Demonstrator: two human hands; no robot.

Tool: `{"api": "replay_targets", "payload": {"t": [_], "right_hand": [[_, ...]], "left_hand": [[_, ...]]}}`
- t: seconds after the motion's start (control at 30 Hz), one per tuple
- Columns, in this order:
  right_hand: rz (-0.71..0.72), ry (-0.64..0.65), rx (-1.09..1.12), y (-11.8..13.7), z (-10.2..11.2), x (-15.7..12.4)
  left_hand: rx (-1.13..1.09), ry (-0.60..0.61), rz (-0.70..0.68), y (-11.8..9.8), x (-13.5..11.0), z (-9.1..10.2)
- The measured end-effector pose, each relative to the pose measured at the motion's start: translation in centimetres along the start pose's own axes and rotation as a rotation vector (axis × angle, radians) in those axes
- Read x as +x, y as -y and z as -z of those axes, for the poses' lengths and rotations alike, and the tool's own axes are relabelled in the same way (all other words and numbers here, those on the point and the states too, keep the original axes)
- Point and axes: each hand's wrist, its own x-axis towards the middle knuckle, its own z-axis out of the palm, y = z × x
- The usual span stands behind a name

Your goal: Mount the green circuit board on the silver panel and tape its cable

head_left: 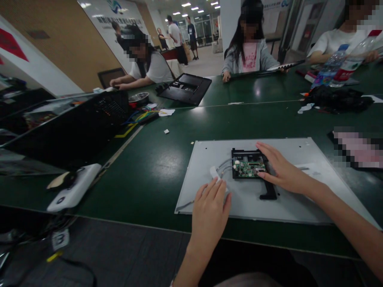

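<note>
A flat light-grey panel (242,207) lies on the green table in front of me. On it sits a black plastic bracket (270,192) with a green circuit board (247,168) inside. Thin grey cables (226,162) run from the board's left edge toward a piece of white tape (213,172). My left hand (210,205) rests palm down by the tape and cables, its fingers stretched out over the panel. At the bracket's right side, my right hand (277,167) has its thumb and fingers apart, touching the bracket and the board's edge.
A large dark panel (74,135) leans at the left, near a white power bank (74,187). A black laptop-like casing (185,88) lies farther back. Plastic bottles (329,67), a black bag (338,99) and a phone (357,151) are at the right. Several people sit across the table.
</note>
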Motion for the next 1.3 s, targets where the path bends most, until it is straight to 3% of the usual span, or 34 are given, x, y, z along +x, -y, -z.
{"api": "replay_targets", "payload": {"t": [0.3, 0.4, 0.57, 1.0, 1.3], "right_hand": [[0.176, 0.056, -0.032, 3.0, 0.0, 0.6], [0.257, 0.095, -0.028, 4.4, -0.4, 0.7], [0.366, 0.172, -0.021, 6.4, -1.4, 0.5], [0.431, 0.315, -0.082, 8.4, -2.8, 0.7], [0.400, 0.305, -0.034, 8.6, -3.4, 0.2]], "left_hand": [[-0.036, 0.090, 0.061, 2.7, 0.5, -1.0], [-0.022, 0.157, 0.085, 2.7, 0.5, -1.5], [0.000, 0.168, 0.181, 2.1, 0.3, -1.6], [0.026, 0.177, 0.274, 1.4, -0.1, -1.2], [0.005, 0.184, 0.286, 1.7, -0.2, -1.3]]}}
